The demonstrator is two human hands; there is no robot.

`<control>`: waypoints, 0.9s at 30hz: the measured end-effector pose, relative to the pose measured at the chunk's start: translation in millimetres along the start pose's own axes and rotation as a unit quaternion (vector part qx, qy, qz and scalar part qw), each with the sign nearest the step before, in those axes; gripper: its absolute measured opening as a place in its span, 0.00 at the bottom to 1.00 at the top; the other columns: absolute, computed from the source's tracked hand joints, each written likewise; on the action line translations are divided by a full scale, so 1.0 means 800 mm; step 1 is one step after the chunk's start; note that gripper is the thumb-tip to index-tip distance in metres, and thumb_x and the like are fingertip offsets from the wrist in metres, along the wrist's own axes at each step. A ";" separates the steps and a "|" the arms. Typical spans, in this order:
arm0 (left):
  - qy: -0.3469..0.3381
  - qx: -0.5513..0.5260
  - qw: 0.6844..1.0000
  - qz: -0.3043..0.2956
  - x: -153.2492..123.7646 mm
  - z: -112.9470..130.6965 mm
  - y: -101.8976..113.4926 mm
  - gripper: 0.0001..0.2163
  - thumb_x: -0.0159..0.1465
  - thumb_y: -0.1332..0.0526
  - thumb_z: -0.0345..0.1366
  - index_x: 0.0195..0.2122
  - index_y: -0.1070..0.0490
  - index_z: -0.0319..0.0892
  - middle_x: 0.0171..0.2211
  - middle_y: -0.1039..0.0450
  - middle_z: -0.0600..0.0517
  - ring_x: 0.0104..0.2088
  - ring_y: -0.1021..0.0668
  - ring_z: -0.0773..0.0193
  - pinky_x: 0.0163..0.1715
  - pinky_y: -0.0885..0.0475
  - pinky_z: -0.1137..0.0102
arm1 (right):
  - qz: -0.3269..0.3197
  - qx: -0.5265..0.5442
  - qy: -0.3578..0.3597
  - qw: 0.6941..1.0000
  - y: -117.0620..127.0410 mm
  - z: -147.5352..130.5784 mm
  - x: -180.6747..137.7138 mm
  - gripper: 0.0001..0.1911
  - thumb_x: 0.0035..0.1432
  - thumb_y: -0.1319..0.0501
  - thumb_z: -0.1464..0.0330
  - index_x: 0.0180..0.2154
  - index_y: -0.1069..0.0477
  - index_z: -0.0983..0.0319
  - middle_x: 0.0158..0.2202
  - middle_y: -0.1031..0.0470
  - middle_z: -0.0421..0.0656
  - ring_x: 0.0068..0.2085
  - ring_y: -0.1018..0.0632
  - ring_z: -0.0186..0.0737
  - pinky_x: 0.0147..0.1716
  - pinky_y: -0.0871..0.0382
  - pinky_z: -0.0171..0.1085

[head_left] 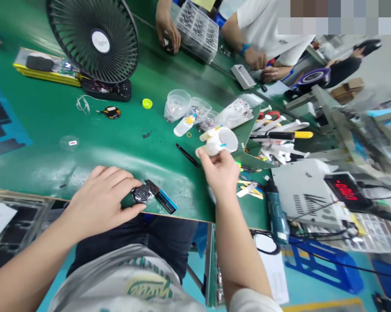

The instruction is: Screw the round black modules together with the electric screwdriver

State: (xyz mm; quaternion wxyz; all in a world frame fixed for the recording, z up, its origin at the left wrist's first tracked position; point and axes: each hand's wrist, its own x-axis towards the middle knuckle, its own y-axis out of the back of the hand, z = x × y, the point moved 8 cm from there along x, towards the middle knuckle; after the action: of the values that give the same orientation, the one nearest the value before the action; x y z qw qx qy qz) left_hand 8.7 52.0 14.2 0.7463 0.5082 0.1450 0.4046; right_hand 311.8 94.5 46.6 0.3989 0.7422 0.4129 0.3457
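My left hand (106,197) rests on the near edge of the green table (85,130), its fingers closed round a small round dark metal part (142,193) that sits on a black and blue holder (161,197). My right hand (219,171) is raised above the table and pinches a white plastic cup-like piece (219,141) with a blue mark on it. A thin black tool (187,156) lies on the table between the two hands.
A black desk fan (94,41) stands at the back left. Clear plastic cups (179,104), a white bottle (184,125) and a yellow cap (147,103) lie mid-table. A white device with a red display (315,190) and an electric screwdriver (275,212) sit to the right. Another person's hands (167,30) work across the table.
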 end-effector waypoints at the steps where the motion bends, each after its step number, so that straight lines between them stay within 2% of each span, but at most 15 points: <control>1: 0.001 0.001 1.000 0.000 0.000 0.000 0.000 0.16 0.69 0.36 0.49 0.49 0.22 0.44 0.46 0.19 0.45 0.47 0.20 0.48 0.45 0.33 0.54 | 0.037 0.014 0.041 0.998 0.015 -0.006 -0.010 0.22 0.58 0.32 0.47 0.29 0.34 0.57 0.29 0.25 0.43 0.34 0.23 0.46 0.35 0.30 0.41; 3: 0.001 0.003 1.000 -0.001 0.001 0.000 0.000 0.17 0.69 0.36 0.51 0.49 0.23 0.44 0.46 0.19 0.45 0.46 0.21 0.49 0.45 0.33 0.54 | 0.070 0.063 0.134 0.987 0.042 -0.017 -0.044 0.17 0.59 0.32 0.53 0.37 0.30 0.59 0.44 0.21 0.52 0.49 0.20 0.54 0.47 0.26 0.49; 4: 0.003 0.004 1.000 -0.001 0.001 0.000 0.000 0.17 0.69 0.37 0.51 0.49 0.23 0.44 0.46 0.19 0.46 0.46 0.21 0.50 0.45 0.33 0.54 | 0.037 0.104 0.148 0.983 0.046 -0.015 -0.062 0.16 0.61 0.32 0.56 0.43 0.31 0.58 0.51 0.21 0.54 0.54 0.20 0.56 0.50 0.25 0.51; 5: 0.004 0.005 1.000 -0.003 0.001 0.000 -0.001 0.17 0.70 0.37 0.51 0.49 0.23 0.44 0.46 0.19 0.46 0.47 0.21 0.50 0.45 0.33 0.54 | -0.004 0.140 0.148 0.979 0.048 -0.013 -0.082 0.16 0.62 0.32 0.59 0.47 0.32 0.58 0.53 0.21 0.55 0.55 0.19 0.56 0.50 0.24 0.52; 7: 0.008 0.008 1.000 -0.004 0.001 -0.001 -0.001 0.17 0.70 0.38 0.51 0.49 0.23 0.44 0.45 0.19 0.46 0.47 0.21 0.50 0.45 0.34 0.54 | -0.082 0.148 0.152 0.974 0.046 -0.011 -0.125 0.18 0.65 0.32 0.62 0.52 0.34 0.56 0.50 0.19 0.52 0.49 0.15 0.53 0.43 0.20 0.48; 8: 0.009 0.009 1.000 -0.005 0.001 -0.001 -0.002 0.17 0.70 0.38 0.51 0.48 0.23 0.44 0.45 0.19 0.46 0.47 0.21 0.49 0.45 0.34 0.54 | -0.097 0.124 0.170 0.973 0.047 -0.015 -0.145 0.18 0.66 0.33 0.61 0.54 0.33 0.56 0.46 0.18 0.50 0.43 0.15 0.51 0.39 0.20 0.46; 10: 0.009 0.009 1.000 -0.010 0.001 -0.001 -0.002 0.17 0.71 0.38 0.52 0.48 0.24 0.43 0.45 0.19 0.45 0.47 0.21 0.49 0.45 0.34 0.54 | -0.096 0.093 0.230 0.964 0.048 -0.031 -0.180 0.21 0.68 0.34 0.55 0.55 0.32 0.57 0.41 0.17 0.49 0.36 0.15 0.50 0.33 0.20 0.44; 12: 0.007 0.008 1.000 -0.011 0.001 -0.001 -0.002 0.18 0.70 0.37 0.53 0.48 0.24 0.43 0.45 0.20 0.45 0.47 0.22 0.49 0.45 0.34 0.54 | -0.097 0.085 0.270 0.954 0.043 -0.047 -0.201 0.20 0.68 0.36 0.54 0.55 0.33 0.58 0.37 0.18 0.47 0.31 0.16 0.48 0.29 0.21 0.43; 16: -0.001 0.009 1.000 -0.005 0.001 -0.001 0.001 0.19 0.70 0.37 0.55 0.47 0.25 0.43 0.44 0.20 0.45 0.46 0.21 0.50 0.44 0.34 0.54 | -0.092 0.055 0.311 0.944 0.030 -0.072 -0.210 0.17 0.67 0.35 0.62 0.53 0.35 0.57 0.33 0.18 0.45 0.26 0.18 0.46 0.25 0.24 0.41; 20: -0.009 0.018 1.000 0.001 0.000 0.000 0.003 0.19 0.70 0.36 0.55 0.47 0.25 0.43 0.44 0.20 0.45 0.46 0.21 0.50 0.43 0.34 0.54 | -0.060 0.037 0.342 0.937 0.025 -0.086 -0.210 0.19 0.66 0.33 0.63 0.54 0.35 0.60 0.32 0.18 0.46 0.25 0.20 0.44 0.23 0.28 0.40; 27: -0.012 0.015 1.000 0.012 0.000 0.000 0.003 0.19 0.70 0.36 0.55 0.47 0.25 0.43 0.44 0.19 0.46 0.46 0.21 0.50 0.43 0.34 0.55 | -0.035 0.012 0.365 0.930 0.011 -0.092 -0.211 0.13 0.70 0.35 0.64 0.51 0.33 0.63 0.30 0.22 0.44 0.26 0.24 0.42 0.26 0.30 0.40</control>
State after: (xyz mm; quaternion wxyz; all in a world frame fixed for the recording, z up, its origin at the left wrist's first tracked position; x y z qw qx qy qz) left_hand 7.8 52.7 16.4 0.7353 0.5262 0.1357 0.4049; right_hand 182.0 -36.2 56.0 0.2237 0.5550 0.5594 0.5736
